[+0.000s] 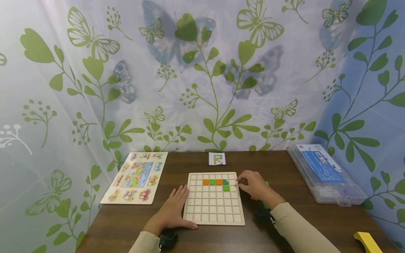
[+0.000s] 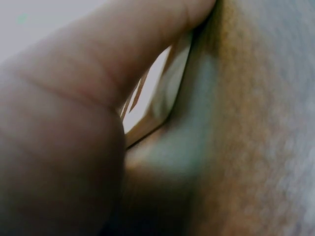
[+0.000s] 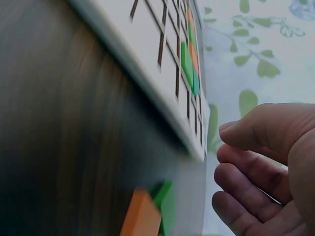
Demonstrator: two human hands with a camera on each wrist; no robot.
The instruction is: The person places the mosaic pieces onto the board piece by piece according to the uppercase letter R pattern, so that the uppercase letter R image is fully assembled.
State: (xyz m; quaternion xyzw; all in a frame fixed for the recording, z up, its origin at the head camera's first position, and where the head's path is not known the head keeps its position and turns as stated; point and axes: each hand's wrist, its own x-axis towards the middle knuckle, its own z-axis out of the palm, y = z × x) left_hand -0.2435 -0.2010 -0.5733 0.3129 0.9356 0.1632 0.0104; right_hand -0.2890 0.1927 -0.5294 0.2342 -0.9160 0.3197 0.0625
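A pale wooden grid board [image 1: 212, 207] lies in front of me on the table. Along one of its upper rows sit orange [image 1: 206, 182] and green [image 1: 212, 182] square tiles and a teal tile with a rounded corner [image 1: 225, 182]; a bright green tile [image 1: 226, 188] is just below the teal one. My left hand [image 1: 173, 210] rests with spread fingers against the board's left edge, thumb by the near corner. Beside the upper right edge is my right hand [image 1: 254, 183], its fingers loosely bent. In the right wrist view, nothing shows between thumb and fingertips.
Loose orange [image 3: 141, 216] and green [image 3: 166, 206] blocks lie right of the board, partly under my right forearm. A small pattern card [image 1: 217, 159] is behind the board. A picture puzzle [image 1: 126, 196] lies left, a clear plastic case [image 1: 329, 191] right, a yellow object [image 1: 367, 241] near right.
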